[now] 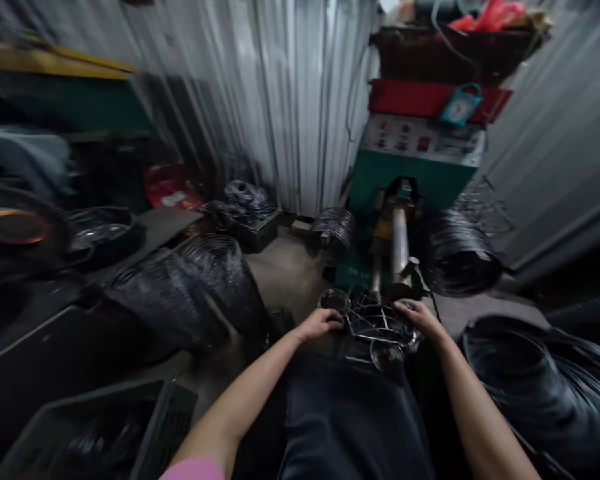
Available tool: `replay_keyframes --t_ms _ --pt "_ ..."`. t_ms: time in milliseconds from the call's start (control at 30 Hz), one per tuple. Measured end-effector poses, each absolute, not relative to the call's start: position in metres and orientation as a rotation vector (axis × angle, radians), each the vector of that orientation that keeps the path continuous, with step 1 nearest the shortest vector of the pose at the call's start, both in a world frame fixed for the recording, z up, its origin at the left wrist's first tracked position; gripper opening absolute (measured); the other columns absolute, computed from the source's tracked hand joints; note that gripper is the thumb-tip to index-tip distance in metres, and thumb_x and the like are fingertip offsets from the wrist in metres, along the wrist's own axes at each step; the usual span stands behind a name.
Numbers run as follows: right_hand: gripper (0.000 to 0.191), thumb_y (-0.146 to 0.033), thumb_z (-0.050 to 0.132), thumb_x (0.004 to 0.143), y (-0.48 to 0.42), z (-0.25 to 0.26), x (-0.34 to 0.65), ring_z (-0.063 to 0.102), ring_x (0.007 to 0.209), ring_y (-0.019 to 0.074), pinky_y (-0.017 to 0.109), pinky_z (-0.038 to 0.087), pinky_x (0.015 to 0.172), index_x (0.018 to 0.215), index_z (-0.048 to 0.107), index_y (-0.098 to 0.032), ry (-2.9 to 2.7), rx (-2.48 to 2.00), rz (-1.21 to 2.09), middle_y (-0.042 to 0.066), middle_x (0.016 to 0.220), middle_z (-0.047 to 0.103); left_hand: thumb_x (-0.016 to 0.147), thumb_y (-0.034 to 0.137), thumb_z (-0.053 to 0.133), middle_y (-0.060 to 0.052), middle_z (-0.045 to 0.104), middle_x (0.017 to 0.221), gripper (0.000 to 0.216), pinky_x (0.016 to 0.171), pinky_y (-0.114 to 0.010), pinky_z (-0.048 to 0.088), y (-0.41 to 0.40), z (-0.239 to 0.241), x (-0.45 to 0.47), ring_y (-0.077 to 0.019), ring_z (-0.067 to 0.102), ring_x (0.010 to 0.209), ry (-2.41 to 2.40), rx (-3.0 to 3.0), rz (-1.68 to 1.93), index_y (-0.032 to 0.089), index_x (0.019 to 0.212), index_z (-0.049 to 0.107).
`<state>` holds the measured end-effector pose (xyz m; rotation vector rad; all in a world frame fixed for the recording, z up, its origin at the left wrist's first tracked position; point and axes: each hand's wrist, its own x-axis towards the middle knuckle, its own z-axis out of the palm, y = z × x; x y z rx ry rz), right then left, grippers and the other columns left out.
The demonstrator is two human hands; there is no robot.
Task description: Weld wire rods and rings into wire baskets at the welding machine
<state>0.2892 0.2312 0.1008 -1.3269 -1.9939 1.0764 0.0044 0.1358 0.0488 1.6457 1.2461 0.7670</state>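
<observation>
While both hands sit low in the middle, the left hand curls its fingers over the left edge of a wire frame, and the right hand holds the right edge the same way. The wire frame lies flat just in front of the person's dark lap, right under a shiny metal roller that sticks out of a green machine. Two round wire stacks hang close on each side of the roller. A big black wire pile fills the floor on the left, and another pile crowds the right arm. A dark crate sits near the left elbow.
</observation>
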Motion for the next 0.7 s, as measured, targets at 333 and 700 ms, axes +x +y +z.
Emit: replay_keyframes --t_ms 333,700 --pt "0.049 -0.062 0.059 0.065 0.183 0.086 0.278 0.059 0.065 0.0188 0.025 0.047 0.06 0.074 0.067 -0.015 -1.946 -1.32 1.151 0.005 0.067 0.065 0.084 0.022 0.05 -0.005 0.064 0.086 0.017 0.078 -0.024 0.043 0.02 0.138 -0.076 -0.0156 0.057 0.084 1.309 2.291 0.532 0.019 0.092 0.065" --pt "0.048 -0.064 0.06 0.061 0.131 0.092 0.23 0.06 0.066 0.0213 0.028 0.047 0.062 0.067 0.067 -0.017 -1.939 -1.329 1.113 0.005 0.065 0.065 0.08 0.021 0.053 -0.005 0.066 0.097 0.019 0.086 -0.026 0.041 -0.013 0.059 -0.15 -0.0181 0.058 0.095 2.066 1.812 0.319 0.021 0.094 0.065"
